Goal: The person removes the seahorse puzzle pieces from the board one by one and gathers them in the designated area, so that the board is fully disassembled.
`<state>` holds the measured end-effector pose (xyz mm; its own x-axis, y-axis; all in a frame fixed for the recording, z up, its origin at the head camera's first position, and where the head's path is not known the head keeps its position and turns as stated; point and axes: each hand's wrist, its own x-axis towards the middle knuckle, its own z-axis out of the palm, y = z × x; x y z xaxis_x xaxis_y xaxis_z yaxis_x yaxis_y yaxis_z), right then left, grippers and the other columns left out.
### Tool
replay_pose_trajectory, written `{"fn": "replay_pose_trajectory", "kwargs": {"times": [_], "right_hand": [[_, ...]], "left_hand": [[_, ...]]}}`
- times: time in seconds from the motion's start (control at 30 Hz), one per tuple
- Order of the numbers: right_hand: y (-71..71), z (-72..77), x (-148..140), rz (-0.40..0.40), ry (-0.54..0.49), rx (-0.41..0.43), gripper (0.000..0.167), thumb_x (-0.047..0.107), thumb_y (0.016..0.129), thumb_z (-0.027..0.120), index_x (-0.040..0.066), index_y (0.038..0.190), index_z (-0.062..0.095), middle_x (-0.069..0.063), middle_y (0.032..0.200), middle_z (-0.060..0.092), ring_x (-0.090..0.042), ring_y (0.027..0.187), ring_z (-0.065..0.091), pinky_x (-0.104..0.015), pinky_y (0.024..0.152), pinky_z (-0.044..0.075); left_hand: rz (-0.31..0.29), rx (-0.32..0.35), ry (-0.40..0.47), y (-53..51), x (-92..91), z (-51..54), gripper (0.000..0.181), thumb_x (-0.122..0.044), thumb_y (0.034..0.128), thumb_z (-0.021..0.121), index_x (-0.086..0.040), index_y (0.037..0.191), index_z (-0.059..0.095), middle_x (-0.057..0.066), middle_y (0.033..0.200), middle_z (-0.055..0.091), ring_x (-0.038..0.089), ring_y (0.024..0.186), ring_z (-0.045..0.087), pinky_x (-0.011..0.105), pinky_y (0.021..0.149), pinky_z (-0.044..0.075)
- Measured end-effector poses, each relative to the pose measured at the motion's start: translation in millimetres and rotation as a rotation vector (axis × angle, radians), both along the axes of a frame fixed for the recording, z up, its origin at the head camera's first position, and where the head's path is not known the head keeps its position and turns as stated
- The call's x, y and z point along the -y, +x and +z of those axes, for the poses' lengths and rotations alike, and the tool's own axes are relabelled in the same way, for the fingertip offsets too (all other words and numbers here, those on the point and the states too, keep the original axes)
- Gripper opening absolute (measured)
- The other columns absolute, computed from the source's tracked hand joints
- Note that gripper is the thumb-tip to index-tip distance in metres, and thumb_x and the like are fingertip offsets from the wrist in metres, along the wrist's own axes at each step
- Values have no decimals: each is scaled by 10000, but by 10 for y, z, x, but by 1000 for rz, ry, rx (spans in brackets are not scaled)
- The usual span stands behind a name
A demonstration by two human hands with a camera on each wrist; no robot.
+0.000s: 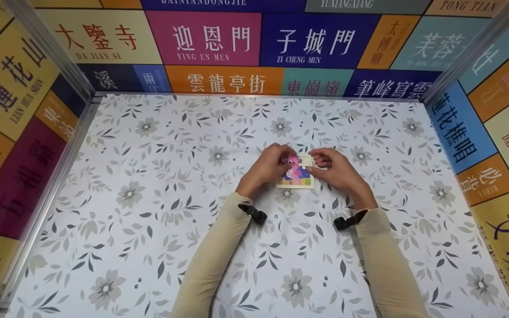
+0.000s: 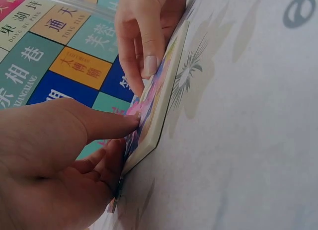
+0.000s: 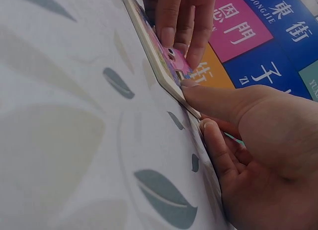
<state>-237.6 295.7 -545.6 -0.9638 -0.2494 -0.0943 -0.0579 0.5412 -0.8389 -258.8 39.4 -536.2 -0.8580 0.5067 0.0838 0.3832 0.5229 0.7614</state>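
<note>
A small jigsaw puzzle with a pink cartoon figure (image 1: 298, 176) lies in a cream tray (image 1: 304, 187) near the middle of the table. My left hand (image 1: 267, 167) is at the tray's upper left. Its thumb and fingers pinch a pink puzzle piece with a printed eye (image 3: 179, 60), tilted up a little from the tray in the right wrist view. On the opposite side, my right hand (image 1: 335, 168) grips the tray's edge, thumb on top and fingers curled at the outer side. Bare cream tray shows beside the right thumb. Fingers partly hide the pinched piece.
The table (image 1: 184, 221) has a white cloth printed with grey flowers and leaves. Panels (image 1: 210, 39) with coloured blocks of lettering stand along its back and sides. Each wrist wears a black camera strap (image 1: 254, 214).
</note>
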Motion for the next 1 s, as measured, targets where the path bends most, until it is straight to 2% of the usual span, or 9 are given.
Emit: {"fn": "replay_pose_trajectory", "kwargs": {"times": [0.13, 0.27, 0.43, 0.57, 0.67, 0.83, 1.0], "right_hand": [[8, -2, 17, -8, 1, -1, 546, 188, 990, 807, 37, 1479, 617, -216, 1344, 604, -318, 1195, 632, -318, 1035, 502], [38, 62, 69, -18, 2, 10, 538, 128, 1000, 783, -9, 1486, 598, -262, 1341, 590, -370, 1195, 621, -403, 1052, 495], [116, 237, 143, -17, -23, 32, 529, 82, 996, 773, -50, 1475, 592, -289, 1330, 579, -387, 1181, 609, -397, 1047, 495], [151, 308, 163, -19, -37, 37, 528, 82, 993, 777, -50, 1471, 595, -288, 1329, 575, -378, 1177, 605, -376, 1042, 494], [161, 315, 160, -13, -32, 24, 530, 92, 998, 774, -52, 1474, 593, -287, 1329, 575, -375, 1176, 606, -350, 1032, 495], [140, 287, 158, -7, -25, 23, 532, 82, 995, 773, -55, 1477, 593, -298, 1329, 579, -374, 1169, 608, -364, 1037, 497], [67, 131, 97, -13, -13, 37, 537, 99, 1011, 759, -27, 1502, 582, -280, 1353, 569, -364, 1187, 595, -356, 1037, 487]], "left_hand": [[-6, -15, -3, 2, 1, 2, 287, -39, 1003, 719, -43, 1288, 756, 180, 1120, 680, 265, 1033, 619, 341, 880, 505], [-15, -31, -5, 0, -10, 8, 280, -44, 1009, 711, -23, 1284, 763, 178, 1173, 707, 283, 1090, 622, 393, 951, 526], [-11, -42, -32, 17, -26, 13, 275, -53, 1024, 701, -14, 1291, 753, 166, 1236, 696, 272, 1140, 630, 406, 1035, 532], [-12, -67, -73, 39, -35, 22, 267, -64, 1041, 684, -18, 1296, 746, 164, 1249, 674, 275, 1157, 628, 406, 1057, 528], [-12, -79, -77, 47, -33, 24, 256, -73, 1051, 675, -21, 1291, 748, 165, 1244, 669, 279, 1151, 627, 409, 1045, 531], [21, -73, -25, 53, 18, 15, 275, -109, 1052, 694, -34, 1311, 751, 148, 1239, 683, 256, 1118, 635, 383, 997, 540], [72, -63, 30, 67, 114, 19, 307, -124, 1055, 698, -44, 1349, 733, 148, 1220, 665, 235, 1025, 654, 342, 900, 550]]}}
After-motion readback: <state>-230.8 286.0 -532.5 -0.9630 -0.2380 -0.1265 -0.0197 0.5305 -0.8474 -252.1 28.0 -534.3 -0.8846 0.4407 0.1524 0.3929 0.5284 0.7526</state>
